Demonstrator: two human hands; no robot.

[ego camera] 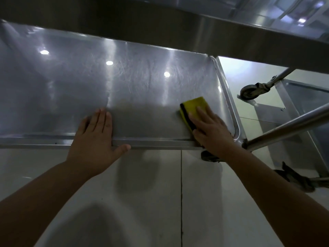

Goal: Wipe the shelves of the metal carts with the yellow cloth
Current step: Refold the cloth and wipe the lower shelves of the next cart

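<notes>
The yellow cloth [195, 108] lies folded flat, a dark band along its left edge, near the front right corner of the lower cart shelf [142, 82], just inside the raised rim. The right hand [210, 129] presses down on it with straight fingers held close together, palm over its near half. The left hand [94, 138] rests on the shelf's front edge, fingers flat and together on the metal, thumb hooked along the lip. The likeliest slip, as I judge it, is that the cloth bunches or slides out from under the flat palm at the rim, since nothing pinches it; the corner could then be missed. The cart stands on wheels, so a hard push might roll it if the bracing hand lets go. The shelf is shiny, with faint swirled streaks farther back.
</notes>
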